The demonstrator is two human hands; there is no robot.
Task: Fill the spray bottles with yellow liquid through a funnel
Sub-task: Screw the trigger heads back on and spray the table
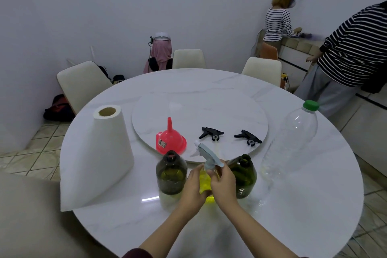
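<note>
A clear spray bottle holding yellow liquid stands near the table's front, between two dark green bottles with open necks. My left hand grips its body. My right hand pinches the collar of its pale blue spray head, which sits on the bottle's neck. A red funnel lies upside down on the turntable's front edge. Two black spray heads lie to its right.
A tall paper towel roll stands at the left. A clear plastic bottle with a green cap stands at the right. Chairs ring the round white table. Two people in striped tops stand at the counter, far right.
</note>
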